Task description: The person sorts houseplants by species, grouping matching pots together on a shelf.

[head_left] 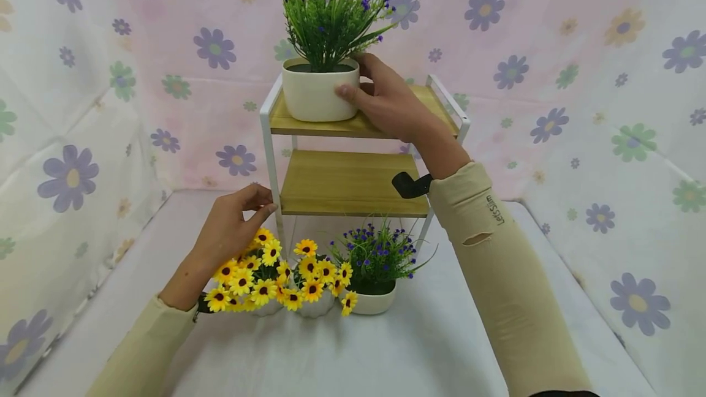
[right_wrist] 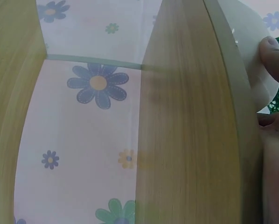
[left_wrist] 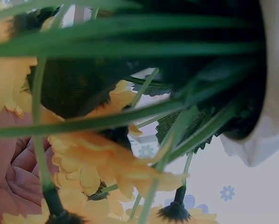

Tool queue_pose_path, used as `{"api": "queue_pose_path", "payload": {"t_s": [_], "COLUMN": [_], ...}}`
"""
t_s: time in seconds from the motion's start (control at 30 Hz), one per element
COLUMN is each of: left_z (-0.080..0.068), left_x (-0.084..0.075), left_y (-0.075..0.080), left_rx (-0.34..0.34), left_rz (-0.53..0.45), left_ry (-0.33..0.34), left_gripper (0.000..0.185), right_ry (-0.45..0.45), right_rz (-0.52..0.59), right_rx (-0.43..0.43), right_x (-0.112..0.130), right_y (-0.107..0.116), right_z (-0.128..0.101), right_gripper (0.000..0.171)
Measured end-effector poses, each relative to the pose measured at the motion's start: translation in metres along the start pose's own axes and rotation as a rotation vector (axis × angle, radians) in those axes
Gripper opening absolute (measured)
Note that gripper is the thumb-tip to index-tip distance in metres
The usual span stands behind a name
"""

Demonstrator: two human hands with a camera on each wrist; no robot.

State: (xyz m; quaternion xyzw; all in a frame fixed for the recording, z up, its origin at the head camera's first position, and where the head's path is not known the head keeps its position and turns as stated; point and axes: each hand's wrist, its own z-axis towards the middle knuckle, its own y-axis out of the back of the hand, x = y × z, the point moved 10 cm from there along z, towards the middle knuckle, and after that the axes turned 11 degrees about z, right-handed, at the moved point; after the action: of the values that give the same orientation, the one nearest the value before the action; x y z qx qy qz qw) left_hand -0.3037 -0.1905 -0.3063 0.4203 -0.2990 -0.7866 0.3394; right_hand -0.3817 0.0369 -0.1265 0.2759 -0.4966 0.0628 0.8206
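A white pot (head_left: 317, 98) with a green plant with purple flowers (head_left: 331, 17) stands at the left of the top shelf (head_left: 436, 100) of a white-framed wooden rack. My right hand (head_left: 357, 76) grips this pot, thumb on its front and fingers behind the rim. The right wrist view shows the thumb (right_wrist: 274, 56) against the pot (right_wrist: 249, 65) above the shelf board (right_wrist: 186, 140). My left hand (head_left: 266, 202) pinches the rack's front left post (head_left: 270, 158) at the level of the middle shelf (head_left: 347, 182). In the left wrist view, yellow flowers (left_wrist: 97, 163) fill the frame beside my palm (left_wrist: 11, 184).
On the white table (head_left: 430, 342) in front of the rack stand two pots of yellow sunflowers (head_left: 256, 274) (head_left: 314, 280) and a white pot of purple flowers (head_left: 377, 262). A flowered curtain (head_left: 607, 109) surrounds the table on three sides.
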Motion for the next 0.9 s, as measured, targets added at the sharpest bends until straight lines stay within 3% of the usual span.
{"api": "queue_pose_path", "payload": {"t_s": [0.5, 0.73, 0.9], "left_z": [0.0012, 0.0008, 0.0016], "left_x": [-0.0003, 0.0023, 0.0026], "left_y": [0.0004, -0.0010, -0.0017], "left_rx": [0.002, 0.007, 0.008], "left_rz": [-0.002, -0.003, -0.004], "left_ry": [-0.001, 0.014, 0.014], "left_gripper": [0.010, 0.012, 0.011], "right_ry": [-0.082, -0.069, -0.079], "right_rz": [-0.037, -0.100, -0.099], "right_rx": [-0.028, -0.011, -0.017], "right_x": [-0.0094, -0.0090, -0.0098], "right_y": [-0.0015, -0.0049, -0.0040], "right_z": [0.0033, 0.0055, 0.0050], "right_gripper": [0.080, 0.070, 0.073]}}
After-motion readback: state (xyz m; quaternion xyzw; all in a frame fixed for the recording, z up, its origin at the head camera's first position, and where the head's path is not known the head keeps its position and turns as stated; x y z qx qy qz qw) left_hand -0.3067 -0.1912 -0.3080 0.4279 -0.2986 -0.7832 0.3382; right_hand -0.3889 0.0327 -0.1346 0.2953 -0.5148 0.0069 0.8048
